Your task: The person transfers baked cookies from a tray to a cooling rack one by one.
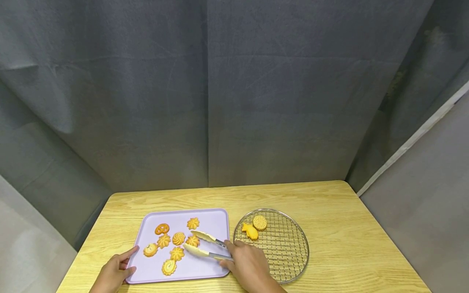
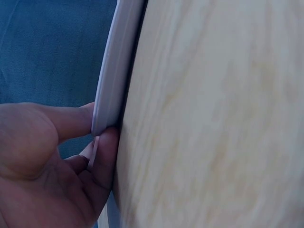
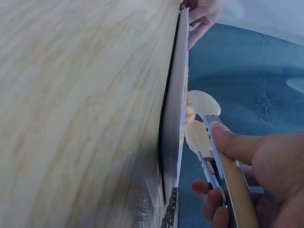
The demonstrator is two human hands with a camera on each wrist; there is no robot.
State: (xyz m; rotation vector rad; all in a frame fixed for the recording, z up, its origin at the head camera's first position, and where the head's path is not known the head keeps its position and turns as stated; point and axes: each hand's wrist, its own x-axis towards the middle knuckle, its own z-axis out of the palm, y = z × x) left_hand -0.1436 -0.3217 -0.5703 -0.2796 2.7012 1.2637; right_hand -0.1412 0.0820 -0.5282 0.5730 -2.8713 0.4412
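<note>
My left hand [image 1: 111,269] grips the near left corner of a lilac tray [image 1: 209,268], thumb on one side of the rim and fingers on the other in the left wrist view. With my right hand [image 1: 250,262] I hold tongs [image 3: 233,190] with pale, spoon-shaped tips. Spread apart over the tray, those tips flank a star-shaped cookie [image 1: 192,241] on its right half. Around it lie a swirl cookie [image 1: 178,238], a pretzel [image 1: 162,228], another star-shaped cookie [image 1: 193,223] behind, and several more cookies to the left and front.
Right of the tray stands a round wire rack [image 1: 286,244], partly covered by my right hand. It bears a fish-shaped cookie [image 1: 250,231] and a round cookie [image 1: 259,222]. The wooden table [image 1: 348,244] ends at grey curtains [image 1: 275,122] behind.
</note>
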